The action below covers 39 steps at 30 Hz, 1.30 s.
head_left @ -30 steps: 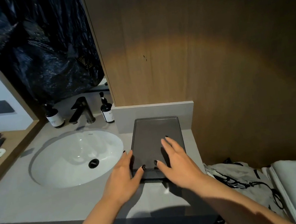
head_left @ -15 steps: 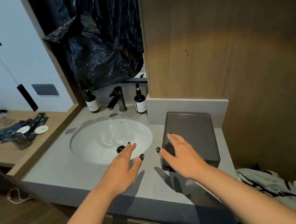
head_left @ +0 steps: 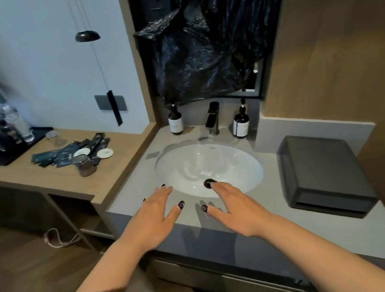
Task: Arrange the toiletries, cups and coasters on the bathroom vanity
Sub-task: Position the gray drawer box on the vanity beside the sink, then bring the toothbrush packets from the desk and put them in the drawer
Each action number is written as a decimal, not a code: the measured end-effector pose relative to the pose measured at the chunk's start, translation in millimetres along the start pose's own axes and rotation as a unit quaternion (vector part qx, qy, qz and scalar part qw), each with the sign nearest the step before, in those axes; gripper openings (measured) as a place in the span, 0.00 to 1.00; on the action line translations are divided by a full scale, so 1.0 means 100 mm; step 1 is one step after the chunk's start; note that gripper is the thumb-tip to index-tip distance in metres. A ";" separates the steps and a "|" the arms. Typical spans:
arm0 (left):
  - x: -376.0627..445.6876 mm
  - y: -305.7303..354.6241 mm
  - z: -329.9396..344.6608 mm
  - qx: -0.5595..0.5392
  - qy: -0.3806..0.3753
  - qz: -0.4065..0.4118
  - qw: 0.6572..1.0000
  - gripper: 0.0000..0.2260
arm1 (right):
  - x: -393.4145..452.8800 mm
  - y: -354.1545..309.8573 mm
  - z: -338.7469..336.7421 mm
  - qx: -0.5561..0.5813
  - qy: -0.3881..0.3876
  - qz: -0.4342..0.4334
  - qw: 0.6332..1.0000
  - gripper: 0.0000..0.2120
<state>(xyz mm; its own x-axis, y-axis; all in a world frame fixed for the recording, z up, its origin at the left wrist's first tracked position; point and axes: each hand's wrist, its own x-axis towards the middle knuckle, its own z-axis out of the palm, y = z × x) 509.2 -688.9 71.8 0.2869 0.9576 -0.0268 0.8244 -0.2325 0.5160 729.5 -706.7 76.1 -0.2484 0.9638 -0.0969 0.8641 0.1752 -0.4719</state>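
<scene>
Two bare hands hover palm-down over the front edge of the grey vanity surface (head_left: 270, 239), the left hand (head_left: 151, 220) and the right hand (head_left: 239, 210) close together, their fingers straight and loosely spread, holding nothing. Just beyond the fingertips lies the white oval sink (head_left: 229, 165) with its dark drain (head_left: 209, 183). Behind the basin a black faucet (head_left: 213, 118) stands between two dark pump bottles, one at the left (head_left: 175, 121) and one at the right (head_left: 241, 123). A dark grey rectangular tray (head_left: 323, 173) sits upside-down on the surface to the right of the sink, well apart from both hands. The items to be arranged lie off to the left on a lower wooden shelf (head_left: 41, 176): a scatter of dark toiletry packets (head_left: 63, 156), two small white coasters (head_left: 105, 154), an upturned glass cup (head_left: 85, 164) and another clear cup (head_left: 54, 139) farther back. Water bottles (head_left: 17, 123) stand on a black tray (head_left: 7, 152) at the shelf's far end. Black plastic sheeting (head_left: 202, 51) covers the mirror.
</scene>
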 end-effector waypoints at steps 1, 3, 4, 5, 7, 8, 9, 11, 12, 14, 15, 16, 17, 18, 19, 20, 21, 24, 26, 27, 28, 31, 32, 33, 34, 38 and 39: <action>-0.03 -0.15 -0.11 0.003 -0.002 -0.003 1.000 0.28 | 0.08 -0.15 0.06 -0.013 -0.001 -0.004 1.000 0.35; -0.10 -0.44 -0.34 0.006 -0.002 -0.011 1.000 0.28 | 0.23 -0.44 0.17 -0.027 -0.004 -0.006 1.000 0.35; -0.14 -0.57 -0.45 0.010 0.000 -0.016 1.000 0.28 | 0.31 -0.57 0.22 -0.026 -0.005 -0.008 1.000 0.36; -0.18 -0.70 -0.55 0.015 0.003 -0.022 1.000 0.28 | 0.39 -0.70 0.27 -0.023 -0.006 -0.011 1.000 0.36; -0.27 -0.96 -0.74 0.016 0.007 -0.034 0.999 0.28 | 0.55 -0.96 0.36 -0.022 -0.010 -0.020 1.000 0.36; -0.30 -1.07 -0.83 0.012 0.010 -0.040 0.999 0.28 | 0.64 -1.08 0.40 -0.020 -0.011 -0.024 0.999 0.36; -0.33 -1.19 -0.90 0.008 0.014 -0.048 0.999 0.29 | 0.73 -1.20 0.44 -0.017 -0.012 -0.028 0.999 0.35; -0.38 -1.40 -1.02 0.001 0.023 -0.067 0.997 0.30 | 0.91 -1.42 0.52 -0.008 -0.013 -0.035 0.999 0.35; -0.40 -1.49 -1.06 -0.005 0.026 -0.078 0.997 0.30 | 1.00 -1.51 0.56 -0.003 -0.014 -0.040 0.999 0.35; -0.41 -1.63 -1.12 -0.026 0.032 -0.103 0.994 0.30 | 1.18 -1.67 0.63 0.002 -0.017 -0.052 0.999 0.34; -0.40 -1.69 -1.14 -0.035 0.034 -0.119 0.992 0.29 | 1.28 -1.74 0.66 0.004 -0.019 -0.057 0.998 0.34; -0.38 -1.75 -1.17 -0.042 0.035 -0.136 0.989 0.29 | 1.37 -1.80 0.70 0.006 -0.021 -0.061 0.998 0.34; -0.34 -1.82 -1.19 -0.049 0.034 -0.150 0.987 0.29 | 1.47 -1.86 0.73 0.009 -0.022 -0.063 0.998 0.34; -0.29 -1.89 -1.21 -0.054 0.034 -0.159 0.985 0.29 | 1.57 -1.92 0.76 0.013 -0.023 -0.064 0.998 0.33; -0.24 -1.97 -1.24 -0.058 0.034 -0.162 0.985 0.29 | 1.67 -1.96 0.80 0.017 -0.022 -0.063 0.998 0.33; -0.17 -2.06 -1.27 -0.060 0.033 -0.162 0.984 0.29 | 1.79 -2.01 0.83 0.020 -0.020 -0.062 0.998 0.33; -0.09 -2.15 -1.32 -0.061 0.032 -0.161 0.985 0.29 | 1.91 -2.05 0.86 0.022 -0.017 -0.060 0.998 0.33; 0.23 -2.44 -1.46 -0.073 0.037 -0.153 0.985 0.29 | 2.33 -2.17 0.92 0.032 -0.015 -0.052 0.998 0.33; 0.50 -2.64 -1.57 -0.077 0.044 -0.155 0.984 0.29 | 2.64 -2.24 0.97 0.044 -0.010 -0.043 0.998 0.32; 0.62 -2.73 -1.62 -0.082 0.045 -0.158 0.983 0.28 | 2.78 -2.26 0.98 0.050 -0.011 -0.036 0.998 0.32; 0.74 -2.82 -1.67 -0.089 0.045 -0.160 0.982 0.28 | 2.93 -2.29 1.01 0.055 -0.013 -0.030 0.998 0.31; 1.04 -3.08 -1.84 -0.096 0.050 -0.159 0.981 0.28 | 3.35 -2.39 1.07 0.063 -0.021 -0.022 0.998 0.31; 1.12 -3.18 -1.89 -0.096 0.053 -0.160 0.981 0.28 | 3.49 -2.43 1.09 0.064 -0.024 -0.020 0.997 0.31; 1.20 -3.29 -1.92 -0.097 0.054 -0.163 0.980 0.27 | 3.60 -2.48 1.11 0.064 -0.027 -0.018 0.997 0.30; 1.27 -3.40 -1.95 -0.099 0.052 -0.166 0.980 0.27 | 3.71 -2.52 1.14 0.063 -0.029 -0.016 0.997 0.30; 1.56 -3.81 -2.06 -0.113 0.035 -0.163 0.980 0.26 | 4.14 -2.68 1.24 0.057 -0.032 -0.005 0.998 0.29; 1.63 -3.91 -2.10 -0.118 0.034 -0.156 0.980 0.26 | 4.24 -2.72 1.27 0.060 -0.030 0.001 0.998 0.29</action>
<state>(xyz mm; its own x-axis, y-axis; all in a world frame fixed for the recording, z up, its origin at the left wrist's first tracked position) 131.4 -406.4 45.5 -0.0009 0.9869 -0.1612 0.7284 0.1111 0.6761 333.6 -371.4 52.6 -0.2766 0.9494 -0.1487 0.8065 0.1452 -0.5732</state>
